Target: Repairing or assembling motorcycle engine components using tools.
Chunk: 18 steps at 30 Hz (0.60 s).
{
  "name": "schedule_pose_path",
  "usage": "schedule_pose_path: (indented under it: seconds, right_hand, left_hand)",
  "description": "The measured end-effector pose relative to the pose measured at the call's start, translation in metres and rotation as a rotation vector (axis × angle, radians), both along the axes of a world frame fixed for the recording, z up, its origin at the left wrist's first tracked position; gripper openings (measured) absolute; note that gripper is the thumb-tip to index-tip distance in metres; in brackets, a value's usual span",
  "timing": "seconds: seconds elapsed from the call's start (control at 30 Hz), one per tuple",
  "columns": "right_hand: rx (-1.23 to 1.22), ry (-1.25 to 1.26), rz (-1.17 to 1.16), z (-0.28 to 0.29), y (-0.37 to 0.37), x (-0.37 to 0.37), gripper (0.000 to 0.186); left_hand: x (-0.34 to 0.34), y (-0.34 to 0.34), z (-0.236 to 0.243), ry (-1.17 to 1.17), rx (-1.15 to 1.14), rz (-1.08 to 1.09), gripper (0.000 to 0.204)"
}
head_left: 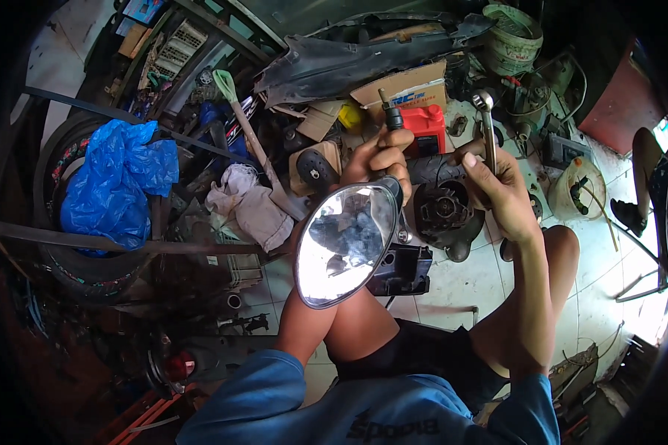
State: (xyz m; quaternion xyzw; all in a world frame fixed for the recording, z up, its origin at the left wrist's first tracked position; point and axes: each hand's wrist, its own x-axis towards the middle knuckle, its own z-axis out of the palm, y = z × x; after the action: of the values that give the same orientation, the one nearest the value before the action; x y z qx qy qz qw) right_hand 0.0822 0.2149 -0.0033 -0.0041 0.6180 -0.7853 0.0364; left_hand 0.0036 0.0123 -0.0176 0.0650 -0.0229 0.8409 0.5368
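A black-rimmed oval mirror (346,245) is gripped by the curled left hand (382,159); a silver metal wrench (488,126) is pinched by the right hand (506,187).

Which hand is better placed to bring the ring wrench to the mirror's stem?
Probably the right hand: it grips the wrench, ring end up. The left hand is occupied, holding the mirror by its stem.

dim in here, lower left sunk in shadow, strong light from the right glaring white off floor tiles (594,267) and mirror (347,243), edges bowing toward black rim.
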Motion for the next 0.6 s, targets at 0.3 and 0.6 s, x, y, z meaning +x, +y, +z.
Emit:
schedule_pose_path:
  seconds: [0.3,0.6]
  right_hand:
    - [0.038,0.178,0.081,0.007,-0.023,0.006,0.028]
    - [-0.057,0.191,0.054,-0.008,-0.043,0.009,0.028]
  left_hand:
    - [0.005,0.002,0.000,0.040,-0.437,0.146,0.024]
    - [-0.001,-0.003,-0.009,0.274,-0.477,0.272,0.031]
